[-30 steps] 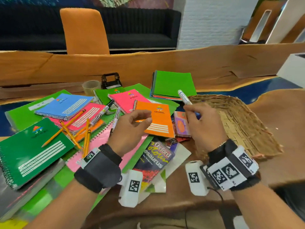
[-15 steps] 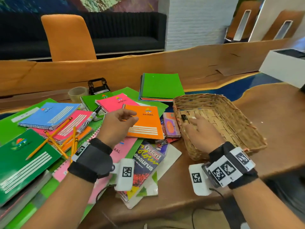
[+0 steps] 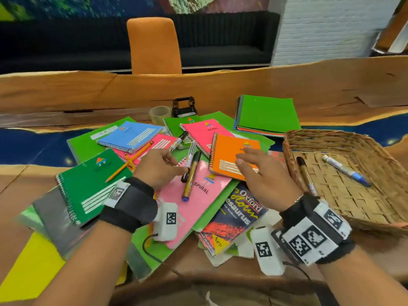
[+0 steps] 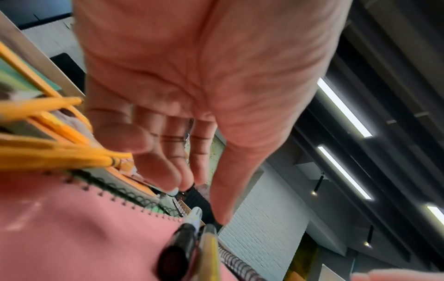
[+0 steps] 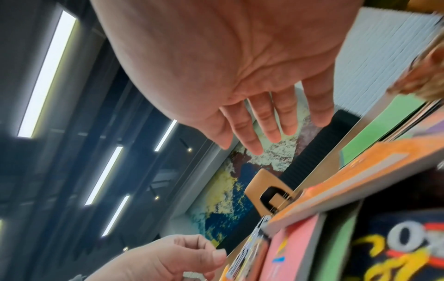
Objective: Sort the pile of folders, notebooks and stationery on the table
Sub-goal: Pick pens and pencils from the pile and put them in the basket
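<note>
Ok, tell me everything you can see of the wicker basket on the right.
The wicker basket is a shallow rectangular tray woven from tan flat strips, with low walls that look a bit frayed and uneven. It sits on the wooden table, right of the notebook pile. Two markers lie loose on its floor: a white one with a blue cap and a dark-capped one near the left wall. Neither hand touches it; the right hand hovers left of it.
</note>
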A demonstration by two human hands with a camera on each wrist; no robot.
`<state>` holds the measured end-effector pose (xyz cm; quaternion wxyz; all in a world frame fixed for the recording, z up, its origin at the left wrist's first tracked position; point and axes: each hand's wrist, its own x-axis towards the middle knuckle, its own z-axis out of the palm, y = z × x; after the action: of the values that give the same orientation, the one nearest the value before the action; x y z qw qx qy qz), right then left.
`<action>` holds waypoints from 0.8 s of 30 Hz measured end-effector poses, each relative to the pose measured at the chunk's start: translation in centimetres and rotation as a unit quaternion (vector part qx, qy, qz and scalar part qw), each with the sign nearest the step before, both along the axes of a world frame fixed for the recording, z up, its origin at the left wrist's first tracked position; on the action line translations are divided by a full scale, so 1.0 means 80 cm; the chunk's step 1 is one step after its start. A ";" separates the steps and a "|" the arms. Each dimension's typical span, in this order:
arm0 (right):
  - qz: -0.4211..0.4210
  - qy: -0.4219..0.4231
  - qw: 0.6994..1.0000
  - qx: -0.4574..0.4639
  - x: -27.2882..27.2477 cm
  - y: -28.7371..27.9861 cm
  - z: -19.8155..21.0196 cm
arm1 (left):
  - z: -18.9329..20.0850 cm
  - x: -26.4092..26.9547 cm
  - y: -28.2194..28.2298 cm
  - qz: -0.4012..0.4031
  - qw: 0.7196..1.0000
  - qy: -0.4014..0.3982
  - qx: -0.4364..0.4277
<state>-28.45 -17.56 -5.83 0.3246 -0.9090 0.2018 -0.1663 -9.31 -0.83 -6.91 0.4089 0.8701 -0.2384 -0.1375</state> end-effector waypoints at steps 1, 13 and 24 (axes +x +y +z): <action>0.004 0.006 1.000 0.001 0.006 0.005 0.001 | -0.001 -0.002 0.004 -0.001 1.000 0.001 0.007; 0.078 0.028 0.995 0.047 0.053 0.064 -0.001 | -0.010 -0.043 0.021 -0.076 0.986 -0.027 0.143; -0.020 -0.188 0.966 0.177 0.062 0.055 -0.004 | 0.027 -0.077 0.007 -0.160 0.981 0.071 -0.088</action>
<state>-23.49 -13.19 -6.13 0.5089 -0.7851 0.1817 -0.3028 -15.51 -0.25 -4.77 0.4725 0.7693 -0.3561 -0.2411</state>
